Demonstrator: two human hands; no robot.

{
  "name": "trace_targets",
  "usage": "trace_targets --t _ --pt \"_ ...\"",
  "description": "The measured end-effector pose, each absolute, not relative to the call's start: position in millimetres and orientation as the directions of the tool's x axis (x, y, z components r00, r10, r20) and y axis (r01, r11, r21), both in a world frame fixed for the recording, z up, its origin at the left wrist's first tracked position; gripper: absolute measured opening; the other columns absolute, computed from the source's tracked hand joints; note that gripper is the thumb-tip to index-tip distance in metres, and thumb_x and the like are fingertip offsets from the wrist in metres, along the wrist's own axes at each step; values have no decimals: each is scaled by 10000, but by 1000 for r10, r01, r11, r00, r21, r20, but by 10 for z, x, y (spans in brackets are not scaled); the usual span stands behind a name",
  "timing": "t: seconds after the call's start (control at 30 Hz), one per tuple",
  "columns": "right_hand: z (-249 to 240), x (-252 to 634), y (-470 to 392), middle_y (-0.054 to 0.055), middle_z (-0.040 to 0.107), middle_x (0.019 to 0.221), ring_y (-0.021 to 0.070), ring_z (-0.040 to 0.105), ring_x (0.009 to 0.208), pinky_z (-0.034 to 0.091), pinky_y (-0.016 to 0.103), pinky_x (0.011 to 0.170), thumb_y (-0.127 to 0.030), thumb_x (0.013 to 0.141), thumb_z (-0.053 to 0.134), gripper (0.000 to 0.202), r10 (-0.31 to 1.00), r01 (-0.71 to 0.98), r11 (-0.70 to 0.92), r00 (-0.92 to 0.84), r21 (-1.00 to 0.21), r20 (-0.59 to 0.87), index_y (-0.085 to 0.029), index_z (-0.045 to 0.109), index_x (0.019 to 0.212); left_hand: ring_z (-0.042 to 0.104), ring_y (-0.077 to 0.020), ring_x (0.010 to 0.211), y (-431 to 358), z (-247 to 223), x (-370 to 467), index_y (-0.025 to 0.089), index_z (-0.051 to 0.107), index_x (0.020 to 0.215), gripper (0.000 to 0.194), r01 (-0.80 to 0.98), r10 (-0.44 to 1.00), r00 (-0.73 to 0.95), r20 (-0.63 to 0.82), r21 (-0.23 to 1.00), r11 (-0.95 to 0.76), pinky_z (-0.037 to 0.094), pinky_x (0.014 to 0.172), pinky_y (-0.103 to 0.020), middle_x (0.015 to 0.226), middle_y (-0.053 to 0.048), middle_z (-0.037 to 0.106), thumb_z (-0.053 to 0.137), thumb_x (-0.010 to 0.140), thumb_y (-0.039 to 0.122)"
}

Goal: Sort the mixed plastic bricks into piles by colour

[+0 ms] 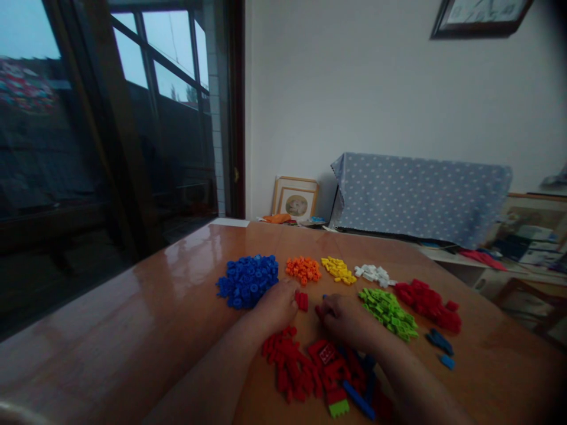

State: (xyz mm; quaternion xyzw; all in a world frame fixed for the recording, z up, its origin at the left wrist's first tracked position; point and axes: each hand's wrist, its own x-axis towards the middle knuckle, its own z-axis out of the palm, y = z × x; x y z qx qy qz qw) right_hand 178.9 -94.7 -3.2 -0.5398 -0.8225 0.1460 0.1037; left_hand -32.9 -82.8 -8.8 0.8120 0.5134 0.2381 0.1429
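Observation:
My left hand (280,304) reaches over the table just right of a pile of blue toy bricks (250,280). Its fingers are closed against a small row of red toy bricks (302,301). My right hand (343,316) is curled, with a red brick (318,311) showing at its fingertips and a bit of blue beside the knuckles. Most of what it grips is hidden. Below the hands lie long red pieces (290,366) and a mixed heap of red bricks (330,360). A blue bar (358,400) and a green brick (339,408) lie at its near edge.
Farther back sit piles of orange bricks (303,269), yellow bricks (338,270) and white bricks (372,274). Green bricks (388,313), red bricks (429,306) and dark blue pieces (440,341) lie right on the wooden table (177,313). Behind stands a cloth-draped object (420,195).

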Motion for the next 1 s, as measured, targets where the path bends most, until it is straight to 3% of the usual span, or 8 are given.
trace_targets --t 0.1,0.37,0.5,0.73,0.9,1.0 --pt "-26 1754 -970 29 643 838 142 569 770 353 218 673 -143 769 501 133 892 831 427 -452 -357 15 -185 623 738 567 -175 892 -833 -97 -313 182 584 855 156 771 904 362 227 473 -427 423 775 -259 941 -57 627 495 776 81" --pt "-43 1701 -907 48 638 933 154 580 836 375 226 726 -161 807 506 167 870 802 458 -493 -382 8 -188 666 843 572 -170 866 -839 -166 -294 186 585 855 154 738 894 379 240 504 -448 424 749 -257 912 -50 627 484 787 92" --pt "-73 1678 -889 50 640 912 153 571 809 354 228 684 -190 829 517 141 916 839 385 -398 -384 48 -181 643 891 573 -172 888 -834 -179 -294 189 586 866 156 738 891 384 241 500 -453 426 776 -262 930 -49 628 497 783 92" --pt "17 1696 -955 49 655 812 152 551 694 259 256 569 -367 878 527 225 964 933 261 -265 -247 16 -191 638 794 574 -166 880 -816 -191 -292 187 583 869 166 762 905 361 224 489 -425 431 766 -254 922 -44 627 504 768 80" --pt "39 1703 -991 41 672 776 149 563 652 239 258 542 -317 845 564 165 952 940 276 -296 -202 -79 -206 665 776 580 -170 864 -813 -211 -306 189 579 875 173 761 902 359 238 485 -431 435 752 -259 933 -49 638 503 763 82" --pt "-10 1678 -959 47 690 817 161 596 715 269 252 566 -288 823 573 128 948 930 296 -313 -217 -49 -207 672 813 585 -167 858 -815 -215 -308 191 585 890 197 749 907 358 224 510 -422 434 743 -250 928 -48 645 500 757 74"
